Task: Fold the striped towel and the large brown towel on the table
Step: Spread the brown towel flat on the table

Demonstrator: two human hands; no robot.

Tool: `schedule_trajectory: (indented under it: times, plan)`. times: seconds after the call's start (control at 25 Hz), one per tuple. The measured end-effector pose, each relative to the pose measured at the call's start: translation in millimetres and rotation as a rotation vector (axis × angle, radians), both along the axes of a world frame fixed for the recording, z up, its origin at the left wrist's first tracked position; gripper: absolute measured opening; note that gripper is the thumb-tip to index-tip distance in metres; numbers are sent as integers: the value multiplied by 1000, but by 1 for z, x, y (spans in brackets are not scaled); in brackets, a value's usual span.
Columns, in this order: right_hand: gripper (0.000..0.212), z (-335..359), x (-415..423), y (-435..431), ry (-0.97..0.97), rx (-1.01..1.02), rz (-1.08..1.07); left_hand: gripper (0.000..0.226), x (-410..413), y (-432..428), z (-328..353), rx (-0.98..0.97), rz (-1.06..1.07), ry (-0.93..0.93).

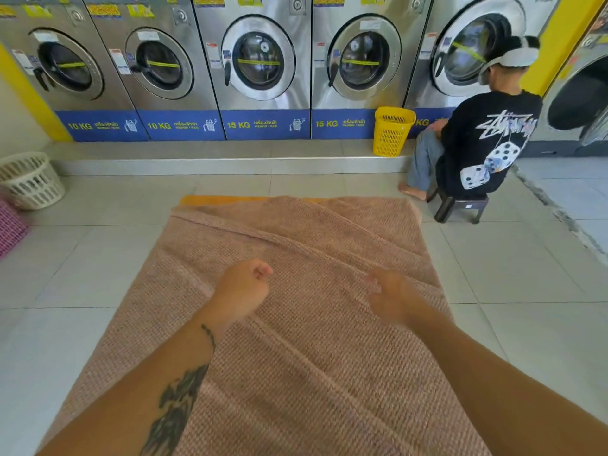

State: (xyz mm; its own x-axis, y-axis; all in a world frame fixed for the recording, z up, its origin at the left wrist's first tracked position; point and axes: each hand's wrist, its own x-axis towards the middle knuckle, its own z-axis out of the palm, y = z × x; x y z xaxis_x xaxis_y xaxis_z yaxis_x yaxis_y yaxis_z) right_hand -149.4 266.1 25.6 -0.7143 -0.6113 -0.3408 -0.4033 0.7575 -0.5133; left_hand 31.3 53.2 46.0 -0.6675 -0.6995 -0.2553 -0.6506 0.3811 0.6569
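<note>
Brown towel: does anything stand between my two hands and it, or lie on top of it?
Nothing visible does. The left hand and right hand are directly over the brown towel, and its surface carries only wrinkles.

Blue base panels of the steel front-load washers, 10 to 1 o'clock, white print. First blue panel (98, 126): "10 KG". Second blue panel (179, 125): "10 KG". Third blue panel (263, 124): "15 KG". Fourth blue panel (342, 123): "15 KG". Fifth blue panel (424, 121): only "KG", the number hidden by the yellow plastic slatted basket (393, 131). Small script beside each is too small to read. Black printed T-shirt (487, 133), 2 o'clock: white scrawl, illegible.
</note>
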Motion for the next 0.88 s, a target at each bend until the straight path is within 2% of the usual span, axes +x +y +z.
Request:
schedule_trajectory:
  times: [0.08, 0.24, 0.44, 0.56, 0.64, 0.72, 0.88]
  plan:
    - [44, 6, -18, -27, 11, -15, 58, 24, -28, -8, -1, 12, -8, -24]
    - [48, -7, -59, -76, 79, 18, 80, 20, -81, -43, -15, 6, -11, 2]
    - [30, -28, -122, -129, 332, 9, -34, 19, -150, -111, -51, -305, 38, -19]
    - [37, -38, -167, -168, 386, 46, -65, 35, -170, -152, -83, -476, 103, -194]
    - [48, -50, -187, -192, 404, 77, 58, 50, -176, -173, -99, -446, 69, -356]
    - [51, -68, -197, -211, 418, 152, 182, 57, -183, -184, -113, -422, 18, -425]
    - [30, -85, -226, -207, 526, 184, 14, 59, -204, -198, -125, -425, -92, -374]
